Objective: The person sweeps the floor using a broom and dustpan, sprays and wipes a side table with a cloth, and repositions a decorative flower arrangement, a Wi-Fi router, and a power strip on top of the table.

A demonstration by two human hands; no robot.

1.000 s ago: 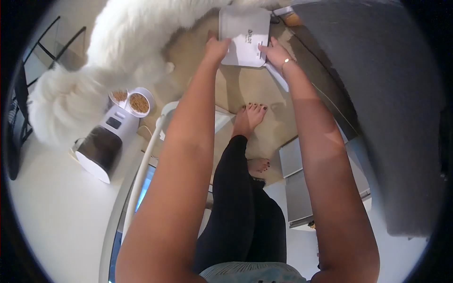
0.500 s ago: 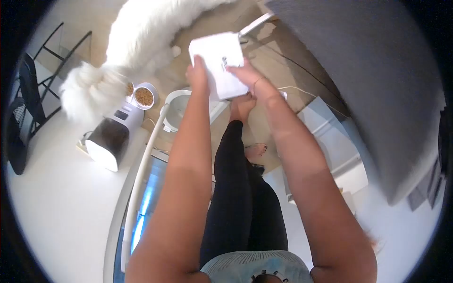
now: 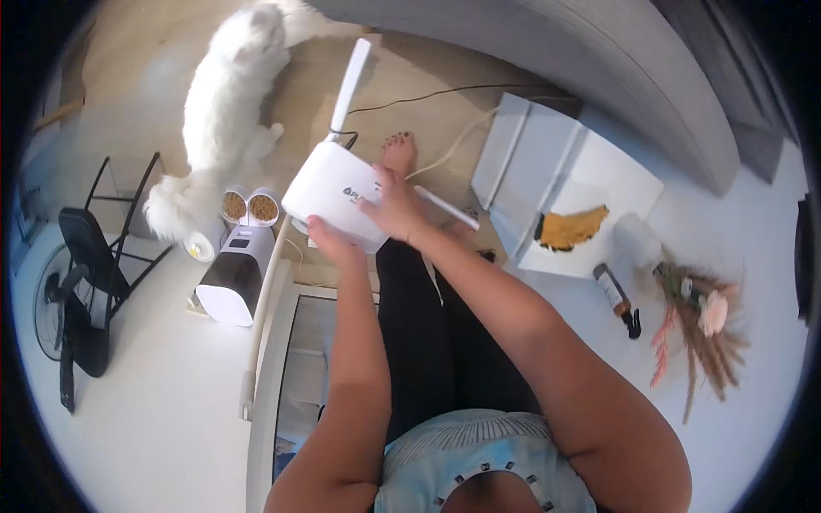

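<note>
A white Wi-Fi router [image 3: 323,190] with dark printing on its top is held out in front of me in both hands. One long white antenna [image 3: 349,90] points up and away from its far edge, and a second antenna [image 3: 451,210] sticks out to the right beside my wrist. My left hand [image 3: 335,244] is closed on the near edge, thumb on top. Wrapped over the right side is my right hand [image 3: 395,205], its fingers lying across the top. The undersides of the fingers are hidden. A dark cable [image 3: 345,137] shows by the far antenna's base.
A white fluffy animal [image 3: 227,103] stands at the left near two bowls of kibble [image 3: 262,208] and a feeder [image 3: 231,284]. On the right are a white panel [image 3: 522,162], a yellow-brown cloth [image 3: 573,228], a spray bottle [image 3: 611,291] and dried flowers [image 3: 701,325]. Cables cross the floor.
The router has come lower and left, and turned so both antennas show. My view has shifted right, bringing the flowers and spray bottle into sight.
</note>
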